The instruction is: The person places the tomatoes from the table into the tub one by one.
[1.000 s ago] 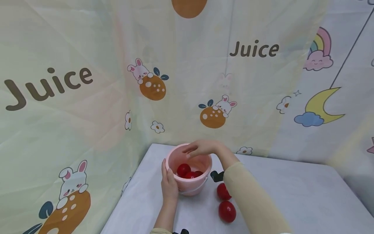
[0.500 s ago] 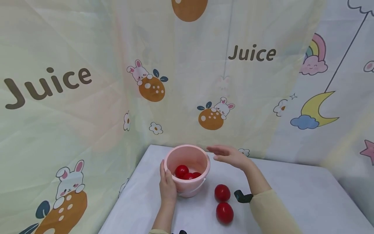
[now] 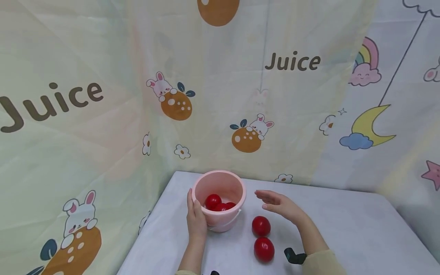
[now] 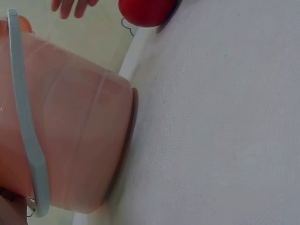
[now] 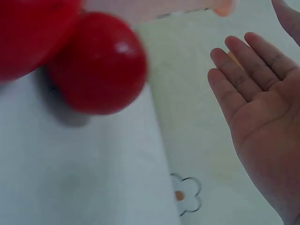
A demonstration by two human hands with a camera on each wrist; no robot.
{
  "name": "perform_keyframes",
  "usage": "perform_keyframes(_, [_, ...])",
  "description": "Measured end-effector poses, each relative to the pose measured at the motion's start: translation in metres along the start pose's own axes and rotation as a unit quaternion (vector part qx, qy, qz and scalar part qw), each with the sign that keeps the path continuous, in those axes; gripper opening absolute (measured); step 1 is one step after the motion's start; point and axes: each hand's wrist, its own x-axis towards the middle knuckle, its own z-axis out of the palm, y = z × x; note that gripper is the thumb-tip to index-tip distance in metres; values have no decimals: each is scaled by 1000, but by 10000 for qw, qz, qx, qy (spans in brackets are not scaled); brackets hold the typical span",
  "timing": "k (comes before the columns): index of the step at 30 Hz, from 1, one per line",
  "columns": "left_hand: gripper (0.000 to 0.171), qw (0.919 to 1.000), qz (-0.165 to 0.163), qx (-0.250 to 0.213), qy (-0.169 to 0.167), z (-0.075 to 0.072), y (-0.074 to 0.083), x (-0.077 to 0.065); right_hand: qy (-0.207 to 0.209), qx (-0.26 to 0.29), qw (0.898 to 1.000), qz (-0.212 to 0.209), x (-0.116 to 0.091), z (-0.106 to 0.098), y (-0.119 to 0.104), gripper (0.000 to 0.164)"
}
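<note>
A pink bucket (image 3: 223, 219) stands on the table with several glossy red, tomato-like fruits (image 3: 213, 201) inside. Its pale handle (image 4: 28, 122) hangs down along the near side. My left hand (image 3: 197, 223) rests against the bucket's left side, fingers straight up toward the rim and thumb on the front; the left wrist view catches only a corner of it. To the right of the bucket, my right hand (image 3: 280, 205) hovers above the table, fingers extended, palm bare in the right wrist view. Just below it, two more red fruits (image 3: 261, 226) lie one before the other on the cloth.
White cloth covers the table (image 3: 343, 221). Behind and to the left hang printed curtains (image 3: 206, 84) with rabbits, oranges and lettering, close to the table's back and left edges. A dark wrist camera mount (image 3: 295, 256) sits on my right forearm.
My right hand has come out of the bucket with nothing in it and moved right and down toward the two loose fruits. The left hand stays against the bucket.
</note>
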Motion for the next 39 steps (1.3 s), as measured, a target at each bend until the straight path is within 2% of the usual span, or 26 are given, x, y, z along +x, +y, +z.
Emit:
perform_keyframes(6, [65, 10000, 41, -15, -36, 3, 0, -1, -57, -21, 9991, 430, -4, 12, 31, 69])
perform_keyframes(11, [66, 10000, 58, 3, -58, 6, 0, -2, -80, -3, 9980, 629, -6, 18, 46, 73])
perform_keyframes(16, [66, 9999, 69, 6, -97, 10, 0, -4, -95, 129, 9973, 721, -9, 21, 57, 83])
perform_keyframes(20, [65, 9999, 53, -28, -116, 12, 0, -4, -114, 167, 9969, 767, -12, 22, 64, 84])
perform_keyframes(28, [66, 9999, 57, 103, -89, 13, 0, -5, -80, 160, 9970, 756, -15, 26, 74, 77])
perform_keyframes(35, [63, 9998, -26, 172, -37, 7, -2, -2, -52, 85, 9966, 818, -9, 31, 75, 77])
perform_keyframes(39, [62, 9998, -31, 193, 29, 1, -3, -1, -123, 44, 9970, 761, -6, 34, 73, 70])
